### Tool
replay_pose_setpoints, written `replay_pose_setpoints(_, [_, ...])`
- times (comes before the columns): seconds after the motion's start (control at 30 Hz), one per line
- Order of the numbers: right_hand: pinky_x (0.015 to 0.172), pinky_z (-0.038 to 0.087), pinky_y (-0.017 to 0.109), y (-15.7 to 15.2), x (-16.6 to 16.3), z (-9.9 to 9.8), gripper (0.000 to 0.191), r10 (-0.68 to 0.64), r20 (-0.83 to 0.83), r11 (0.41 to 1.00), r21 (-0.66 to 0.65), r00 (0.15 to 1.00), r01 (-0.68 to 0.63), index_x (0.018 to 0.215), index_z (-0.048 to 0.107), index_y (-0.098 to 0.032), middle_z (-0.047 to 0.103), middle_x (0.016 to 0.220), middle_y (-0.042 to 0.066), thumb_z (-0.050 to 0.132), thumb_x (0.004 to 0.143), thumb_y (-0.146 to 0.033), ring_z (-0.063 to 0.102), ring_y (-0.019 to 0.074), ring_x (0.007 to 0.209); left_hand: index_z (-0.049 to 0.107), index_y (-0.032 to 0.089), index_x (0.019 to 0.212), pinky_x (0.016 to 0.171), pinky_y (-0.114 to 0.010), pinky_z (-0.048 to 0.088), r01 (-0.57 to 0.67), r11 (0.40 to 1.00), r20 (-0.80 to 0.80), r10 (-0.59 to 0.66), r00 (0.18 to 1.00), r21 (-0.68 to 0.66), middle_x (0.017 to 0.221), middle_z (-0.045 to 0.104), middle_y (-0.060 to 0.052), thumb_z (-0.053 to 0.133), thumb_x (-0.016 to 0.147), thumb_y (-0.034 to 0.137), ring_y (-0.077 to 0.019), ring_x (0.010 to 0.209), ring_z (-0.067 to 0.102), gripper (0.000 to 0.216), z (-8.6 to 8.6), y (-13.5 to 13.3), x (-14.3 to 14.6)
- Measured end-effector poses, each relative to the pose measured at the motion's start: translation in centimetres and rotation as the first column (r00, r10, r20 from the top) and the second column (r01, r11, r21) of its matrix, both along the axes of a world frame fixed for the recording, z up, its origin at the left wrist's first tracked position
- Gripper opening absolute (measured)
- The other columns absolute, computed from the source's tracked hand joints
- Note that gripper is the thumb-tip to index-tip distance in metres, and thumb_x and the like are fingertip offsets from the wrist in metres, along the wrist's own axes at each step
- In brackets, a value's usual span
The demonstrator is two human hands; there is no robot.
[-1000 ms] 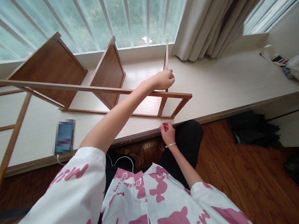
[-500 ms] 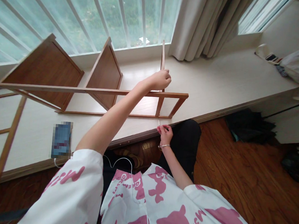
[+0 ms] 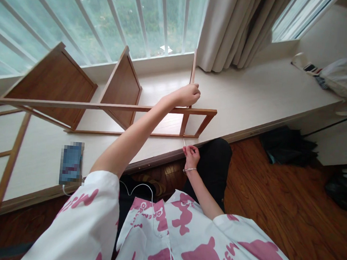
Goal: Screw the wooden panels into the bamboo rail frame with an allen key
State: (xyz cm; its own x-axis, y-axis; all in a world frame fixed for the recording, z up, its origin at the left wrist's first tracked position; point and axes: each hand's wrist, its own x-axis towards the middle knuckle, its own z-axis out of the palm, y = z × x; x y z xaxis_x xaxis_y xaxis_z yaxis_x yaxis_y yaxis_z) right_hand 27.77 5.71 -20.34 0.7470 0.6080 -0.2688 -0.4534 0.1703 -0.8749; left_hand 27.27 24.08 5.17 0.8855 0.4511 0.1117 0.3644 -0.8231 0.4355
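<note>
A wooden shelf rack lies on its side on the pale window ledge, its brown shelf boards standing up towards the window. My left hand is closed round the upright edge of the rightmost board, above the rack's top rail. My right hand is at the ledge's front edge, pinching a thin metal tool whose tip points at the rack's lower rail near its right corner. A bracelet circles that wrist.
A phone with a white cable lies on the ledge to the left. Curtains hang at the back right. A white bag and small items sit on the far right. Dark bags lie on the wooden floor.
My right hand has shifted slightly left and up towards the rack's lower rail with the thin tool. My left hand keeps its grip on the board.
</note>
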Motion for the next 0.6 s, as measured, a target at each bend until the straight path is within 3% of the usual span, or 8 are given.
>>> replay_pose_setpoints(0.6, [0.076, 0.054, 0.031, -2.2, 0.1, -1.0, 0.03, -0.053, -0.017, 0.998, 0.03, 0.998, 0.054, 0.082, 0.05, -0.017, 0.065, 0.075, 0.001, 0.068, 0.065, -0.035, 0.065, 0.0139, 0.074, 0.051, 0.014, 0.058, 0.077, -0.031, 0.04, 0.082, 0.996, -0.008, -0.082, 0.997, 0.043, 0.085, 0.052, -0.01, 0.029, 0.076, 0.021, -0.0173, 0.076, 0.052, 0.029, 0.5, -2.2, 1.3])
